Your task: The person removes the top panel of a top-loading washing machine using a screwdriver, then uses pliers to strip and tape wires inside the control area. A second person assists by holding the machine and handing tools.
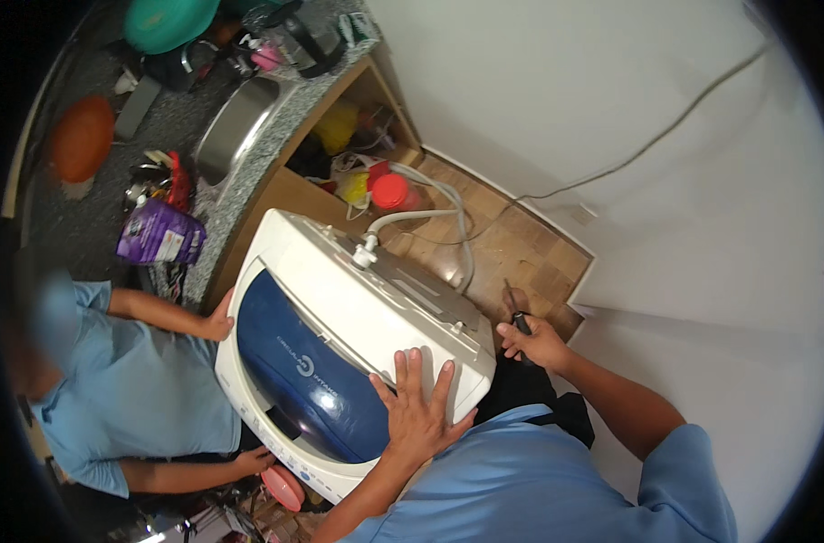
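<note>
A white top-loading washing machine point(376, 303) with a dark blue lid point(308, 380) stands before me. My left hand point(416, 407) lies flat on its top near the back corner, fingers spread. Beyond the machine's rear edge, my right hand point(537, 344) grips a screwdriver point(521, 322) by its black handle, the thin shaft pointing away from me. A white inlet fitting point(365, 255) sits at the back of the top, with a grey hose point(412, 217) running from it toward the floor. The machine's back panel is mostly out of sight.
Across the machine, a co-worker in a blue shirt point(149, 362) has both hands at its sides. A granite counter point(208, 258) with a sink point(240, 131) stands at left, above an open cabinet point(340, 136). A cable point(629, 158) runs along the white wall point(557, 81). A red-lidded jar point(391, 192) stands by the cabinet.
</note>
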The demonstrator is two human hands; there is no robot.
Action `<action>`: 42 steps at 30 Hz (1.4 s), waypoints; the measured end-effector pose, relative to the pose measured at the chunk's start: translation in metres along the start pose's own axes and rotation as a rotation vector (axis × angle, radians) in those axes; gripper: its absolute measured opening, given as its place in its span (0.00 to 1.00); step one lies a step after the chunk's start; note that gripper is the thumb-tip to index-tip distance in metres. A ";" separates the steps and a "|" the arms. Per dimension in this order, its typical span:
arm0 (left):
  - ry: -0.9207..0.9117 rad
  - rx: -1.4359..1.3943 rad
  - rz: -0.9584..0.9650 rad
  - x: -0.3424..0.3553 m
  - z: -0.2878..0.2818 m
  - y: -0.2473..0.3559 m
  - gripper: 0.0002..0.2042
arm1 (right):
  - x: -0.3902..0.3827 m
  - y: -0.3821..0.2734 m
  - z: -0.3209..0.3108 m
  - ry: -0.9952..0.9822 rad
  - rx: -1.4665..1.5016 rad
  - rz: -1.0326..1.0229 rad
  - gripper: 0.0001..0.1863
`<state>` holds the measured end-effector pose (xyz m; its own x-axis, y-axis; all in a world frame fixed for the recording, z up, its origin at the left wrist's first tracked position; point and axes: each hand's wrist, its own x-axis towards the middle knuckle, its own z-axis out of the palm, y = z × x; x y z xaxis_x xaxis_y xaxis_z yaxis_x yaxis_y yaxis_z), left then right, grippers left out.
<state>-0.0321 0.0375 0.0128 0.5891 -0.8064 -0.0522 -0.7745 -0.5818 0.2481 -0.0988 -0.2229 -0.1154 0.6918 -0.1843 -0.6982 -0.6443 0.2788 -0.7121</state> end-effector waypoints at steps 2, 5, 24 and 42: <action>-0.023 -0.019 -0.021 0.010 -0.006 -0.002 0.57 | 0.011 -0.021 -0.005 -0.016 -0.082 -0.057 0.31; -0.104 -0.089 -0.073 0.018 -0.027 0.008 0.53 | 0.039 -0.012 -0.018 -0.004 -0.252 -0.122 0.29; -0.231 -0.093 -1.428 0.137 -0.047 0.005 0.73 | 0.090 -0.118 0.019 -0.661 -0.543 -0.300 0.28; -0.170 -0.278 -1.466 0.137 -0.059 0.001 0.67 | 0.053 -0.113 0.058 -0.544 -0.341 0.292 0.15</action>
<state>0.0610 -0.0671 0.0629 0.7339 0.4444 -0.5138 0.5413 -0.8395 0.0471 0.0296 -0.2100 -0.0674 0.4827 0.3753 -0.7913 -0.8329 -0.0825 -0.5472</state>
